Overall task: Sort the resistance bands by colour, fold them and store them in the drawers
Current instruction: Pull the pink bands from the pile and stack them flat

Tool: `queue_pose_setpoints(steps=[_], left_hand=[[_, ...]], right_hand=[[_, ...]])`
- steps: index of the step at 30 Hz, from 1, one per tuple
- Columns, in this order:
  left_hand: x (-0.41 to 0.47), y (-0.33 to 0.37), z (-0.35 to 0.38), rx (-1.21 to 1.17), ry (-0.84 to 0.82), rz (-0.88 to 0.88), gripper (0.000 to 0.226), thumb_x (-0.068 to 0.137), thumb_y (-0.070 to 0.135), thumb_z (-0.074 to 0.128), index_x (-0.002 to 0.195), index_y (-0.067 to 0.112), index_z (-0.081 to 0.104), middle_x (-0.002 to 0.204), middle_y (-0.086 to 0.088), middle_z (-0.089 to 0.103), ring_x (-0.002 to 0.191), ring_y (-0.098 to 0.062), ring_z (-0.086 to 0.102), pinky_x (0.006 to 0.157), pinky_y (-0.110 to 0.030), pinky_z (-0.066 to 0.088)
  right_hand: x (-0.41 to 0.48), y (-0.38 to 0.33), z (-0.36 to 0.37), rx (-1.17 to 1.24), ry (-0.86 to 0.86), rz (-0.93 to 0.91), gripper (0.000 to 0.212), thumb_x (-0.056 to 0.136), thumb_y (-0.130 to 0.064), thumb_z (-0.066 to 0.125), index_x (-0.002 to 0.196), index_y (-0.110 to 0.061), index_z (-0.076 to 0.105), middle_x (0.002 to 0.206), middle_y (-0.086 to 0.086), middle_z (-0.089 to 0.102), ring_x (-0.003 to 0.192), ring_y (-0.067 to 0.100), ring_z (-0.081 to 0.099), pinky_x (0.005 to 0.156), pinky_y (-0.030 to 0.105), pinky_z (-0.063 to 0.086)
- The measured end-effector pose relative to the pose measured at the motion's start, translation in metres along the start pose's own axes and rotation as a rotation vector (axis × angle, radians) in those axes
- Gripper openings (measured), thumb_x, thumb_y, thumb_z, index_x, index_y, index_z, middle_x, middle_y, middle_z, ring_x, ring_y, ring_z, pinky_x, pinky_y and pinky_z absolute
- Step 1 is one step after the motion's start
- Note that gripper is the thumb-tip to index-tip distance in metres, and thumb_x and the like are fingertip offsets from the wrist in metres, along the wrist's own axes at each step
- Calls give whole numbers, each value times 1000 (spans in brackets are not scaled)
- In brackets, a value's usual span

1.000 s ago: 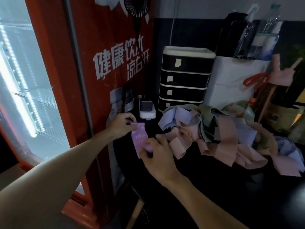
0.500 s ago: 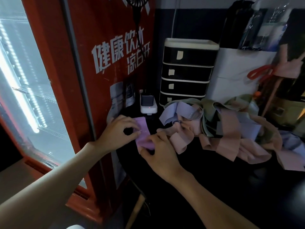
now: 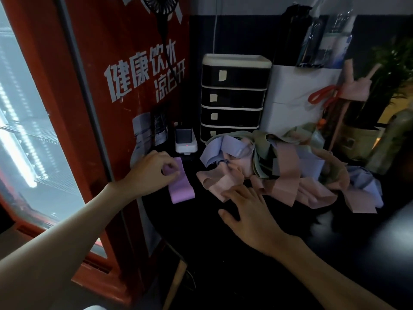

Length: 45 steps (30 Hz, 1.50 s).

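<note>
A folded purple band lies at the left edge of the black table. My left hand pinches its far end with thumb and fingers. My right hand is spread open over the table, its fingertips touching a pink band at the near edge of the pile of bands. That pile mixes pink, blue-lilac and green bands. A black drawer unit with white trim stands behind the pile, its drawers closed.
A red drinks fridge with a glass door stands close on the left. A white charger block sits by the drawers. A white box, bottles and a plant fill the back right.
My right hand has let go of the purple band and moved right to the pink band. My left hand still holds the purple band, which now lies lower on the table.
</note>
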<state>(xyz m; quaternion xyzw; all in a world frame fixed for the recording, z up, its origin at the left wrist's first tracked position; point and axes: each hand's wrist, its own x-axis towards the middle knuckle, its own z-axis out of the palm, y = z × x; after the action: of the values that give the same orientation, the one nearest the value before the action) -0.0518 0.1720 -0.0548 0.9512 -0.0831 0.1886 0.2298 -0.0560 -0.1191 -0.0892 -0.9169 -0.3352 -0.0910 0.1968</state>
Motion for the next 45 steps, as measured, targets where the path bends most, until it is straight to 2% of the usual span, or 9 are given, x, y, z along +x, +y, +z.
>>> queue_pose_setpoints(steps=[4, 8, 13, 22, 26, 31, 35, 41, 45], left_hand=[[16, 37, 8, 40, 42, 97, 8, 89, 33, 69, 93, 27, 72, 96, 12, 64, 97, -16, 51, 90, -47, 42], [41, 82, 28, 47, -77, 161, 33, 84, 55, 58, 97, 28, 71, 96, 12, 64, 95, -12, 55, 84, -40, 42], [75, 105, 68, 111, -114, 67, 30, 86, 48, 67, 105, 25, 68, 98, 5, 69, 95, -18, 61, 86, -42, 49], [85, 109, 88, 5, -57, -29, 6, 85, 20, 71, 87, 21, 77, 91, 7, 74, 89, -14, 66, 81, -37, 54], [79, 116, 75, -11, 12, 39, 14, 88, 7, 64, 79, 13, 73, 82, 2, 72, 80, -16, 66, 74, -33, 52], [61, 147, 25, -134, 159, 174, 9, 88, 5, 69, 91, 11, 76, 82, 14, 64, 76, 0, 59, 72, -10, 43], [50, 170, -14, -330, 191, 182, 9, 90, 4, 69, 89, 12, 74, 83, 9, 70, 75, 0, 65, 74, -20, 53], [41, 207, -47, -586, 209, 247, 8, 88, -2, 69, 90, 6, 73, 84, -7, 73, 74, -12, 71, 72, -21, 57], [38, 221, -60, -669, 235, 246, 11, 88, -1, 69, 89, 8, 73, 85, -5, 74, 78, -10, 70, 73, -19, 54]], right_hand=[[0, 1, -3, 42, 4, -4, 52, 89, -56, 40, 130, -26, 50, 129, -8, 42, 118, 15, 43, 98, 32, 33], [-15, 15, -11, 58, 15, -63, 40, 94, -44, 50, 130, -26, 48, 129, -9, 39, 121, 12, 39, 97, 29, 35], [-25, 35, -19, 288, 11, 59, 35, 97, -35, 55, 128, -20, 53, 122, -8, 45, 115, 9, 46, 97, 23, 41], [-23, 36, -26, 559, 68, 190, 20, 98, -26, 56, 116, -18, 60, 113, -5, 53, 103, 6, 55, 87, 14, 44], [-22, 35, -25, 625, 106, 214, 16, 96, -20, 57, 111, -14, 62, 109, 0, 59, 98, 9, 59, 87, 20, 49], [-22, 29, -33, 801, 270, 252, 14, 95, -7, 57, 105, -15, 61, 95, 4, 65, 84, 11, 62, 71, 19, 48], [-10, 20, -65, 847, 397, 212, 13, 95, -11, 59, 100, -22, 55, 97, 6, 59, 88, 18, 58, 74, 21, 47], [10, 2, -125, 801, 447, 113, 17, 95, -21, 59, 111, -27, 57, 96, -18, 63, 86, -6, 61, 74, 17, 52], [8, -8, -151, 759, 517, 66, 16, 93, -14, 62, 86, -28, 62, 81, -11, 67, 71, -1, 62, 63, 13, 49]])
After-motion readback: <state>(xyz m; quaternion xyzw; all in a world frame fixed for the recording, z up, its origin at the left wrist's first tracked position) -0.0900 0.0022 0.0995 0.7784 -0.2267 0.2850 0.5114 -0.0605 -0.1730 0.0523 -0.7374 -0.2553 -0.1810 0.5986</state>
